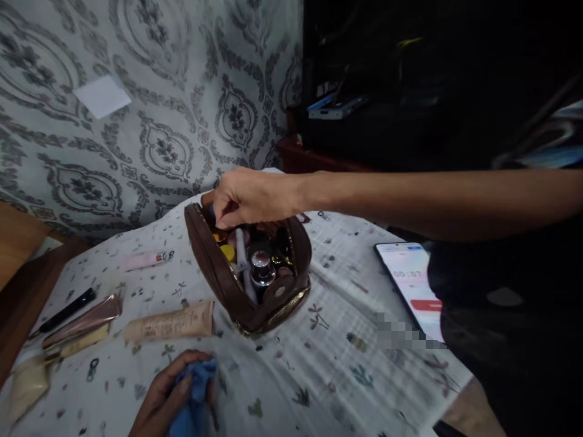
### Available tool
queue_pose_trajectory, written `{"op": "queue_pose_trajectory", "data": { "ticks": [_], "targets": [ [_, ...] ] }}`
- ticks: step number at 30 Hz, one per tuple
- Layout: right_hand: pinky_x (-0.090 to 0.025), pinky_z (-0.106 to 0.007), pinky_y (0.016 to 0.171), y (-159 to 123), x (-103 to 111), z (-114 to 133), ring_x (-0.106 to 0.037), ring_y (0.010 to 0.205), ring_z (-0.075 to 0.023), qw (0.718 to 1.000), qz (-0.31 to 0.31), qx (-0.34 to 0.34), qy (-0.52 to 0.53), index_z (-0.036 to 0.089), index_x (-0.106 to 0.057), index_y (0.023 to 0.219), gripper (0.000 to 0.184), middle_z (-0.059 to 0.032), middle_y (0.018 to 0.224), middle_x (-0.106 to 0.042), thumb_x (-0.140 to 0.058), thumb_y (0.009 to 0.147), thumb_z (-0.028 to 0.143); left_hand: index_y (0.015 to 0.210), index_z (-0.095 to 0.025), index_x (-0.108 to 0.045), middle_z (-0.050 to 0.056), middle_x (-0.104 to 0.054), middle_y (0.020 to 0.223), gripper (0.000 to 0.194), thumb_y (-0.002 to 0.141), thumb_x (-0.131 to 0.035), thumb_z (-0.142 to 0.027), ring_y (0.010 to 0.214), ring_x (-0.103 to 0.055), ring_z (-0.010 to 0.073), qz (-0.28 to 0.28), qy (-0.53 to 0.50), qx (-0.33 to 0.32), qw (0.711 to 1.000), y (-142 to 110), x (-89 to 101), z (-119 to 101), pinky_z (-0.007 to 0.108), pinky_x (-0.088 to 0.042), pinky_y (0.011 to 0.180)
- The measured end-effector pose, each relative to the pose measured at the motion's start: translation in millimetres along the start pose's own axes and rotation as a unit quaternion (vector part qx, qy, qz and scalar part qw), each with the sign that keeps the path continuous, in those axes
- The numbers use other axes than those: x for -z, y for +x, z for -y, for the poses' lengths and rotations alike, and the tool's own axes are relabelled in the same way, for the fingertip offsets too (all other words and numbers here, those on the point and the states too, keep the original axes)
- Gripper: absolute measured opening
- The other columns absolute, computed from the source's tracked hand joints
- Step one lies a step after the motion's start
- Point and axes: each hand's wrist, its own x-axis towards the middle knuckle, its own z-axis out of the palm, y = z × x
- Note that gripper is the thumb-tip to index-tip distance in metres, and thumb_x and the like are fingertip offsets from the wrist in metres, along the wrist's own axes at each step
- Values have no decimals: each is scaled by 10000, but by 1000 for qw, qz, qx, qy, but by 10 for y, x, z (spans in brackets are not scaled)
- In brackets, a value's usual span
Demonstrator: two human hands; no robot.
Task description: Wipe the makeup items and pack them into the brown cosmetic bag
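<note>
An open brown zip-up makeup bag (218,267) stands on the patterned cloth, packed with small cosmetics. Inside it are a silver-capped bottle (261,267), a pale tube (241,249), a yellow lid (228,252) and round compacts. My right hand (248,195) reaches over from the right to the bag's far end, fingertips pinched together just inside the opening. Whatever they hold, if anything, is hidden. At the bottom, my left hand (170,391) is closed around a crumpled blue cloth (195,394), nearer to me than the bag.
Left of the bag lie a beige tube (170,323), a pink tube (143,260), a rose-coloured tube (84,318), a black pen-like item (68,309) and a cream pouch-like item (28,385). A phone (407,279) showing a timer lies at right. Patterned wallpaper (164,145) rises behind.
</note>
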Motion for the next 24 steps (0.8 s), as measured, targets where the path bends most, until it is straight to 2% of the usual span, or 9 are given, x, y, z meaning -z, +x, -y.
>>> {"op": "queue_pose_trajectory", "data": {
  "ticks": [5,9,10,12,14,16,18,21,24],
  "targets": [
    [-409,-196,685,-256,-83,430,-537,652,-50,994,-112,5,-7,129,-679,698,217,65,660,-565,-685,874,255,902,-174,-760,45,-701,691,527,673,-785,-649,637,-590,196,2,13,-46,999,-14,-27,0,258,-451,609],
    [-394,-207,615,-457,-466,878,-517,611,-72,996,-89,5,15,129,-628,628,370,38,619,-535,-654,936,333,904,-170,-760,30,-718,741,491,661,-826,-591,673,-622,184,-14,-43,-60,997,9,-32,4,247,-480,643],
    [-403,-212,608,-501,-615,973,-538,618,-83,998,-59,-1,17,133,-657,681,350,25,651,-567,-626,958,344,910,-166,-759,38,-737,792,499,646,-840,-582,708,-643,190,-21,-70,-56,996,17,-40,0,254,-500,674],
    [-441,-226,622,-569,-954,1116,-611,703,-123,1000,-19,-16,3,164,-714,957,245,-14,837,-661,-648,941,399,924,-158,-751,60,-759,884,513,640,-844,-574,781,-678,208,-26,-132,-49,990,24,-69,-6,278,-533,747],
    [-483,-253,653,-597,-1303,1182,-662,819,-171,998,9,-41,-43,218,-651,1233,376,-69,1094,-672,-670,918,422,953,-162,-736,57,-755,883,472,706,-802,-558,770,-683,192,-23,-193,-38,980,10,-113,-1,277,-545,745],
    [-509,-292,673,-586,-1615,1170,-677,848,-206,992,41,-92,-76,204,-569,1370,497,-129,1223,-642,-668,917,384,961,-167,-717,34,-730,805,402,801,-729,-536,650,-648,151,-5,-248,0,969,-24,-153,22,255,-537,645],
    [-516,-304,729,-553,-1863,1103,-680,869,-206,989,52,-121,-74,205,-616,1334,390,-137,1239,-639,-604,950,272,891,-158,-696,13,-688,714,343,833,-715,-495,550,-592,121,23,-284,28,958,-63,-163,53,236,-511,558],
    [-494,-268,804,-496,-2116,986,-663,901,-184,992,-11,-126,19,173,-749,1100,264,-86,1006,-692,-570,915,113,800,-143,-666,-11,-642,659,302,719,-841,-376,534,-572,108,59,-293,0,954,-107,-87,79,224,-496,530],
    [-468,-240,711,-427,-2276,947,-626,749,-148,981,-76,-132,120,177,-777,902,194,-33,812,-678,-599,861,114,839,-130,-693,-10,-638,661,345,630,-897,-314,552,-574,107,94,-265,-35,959,-134,60,73,219,-480,544]
  ]
}}
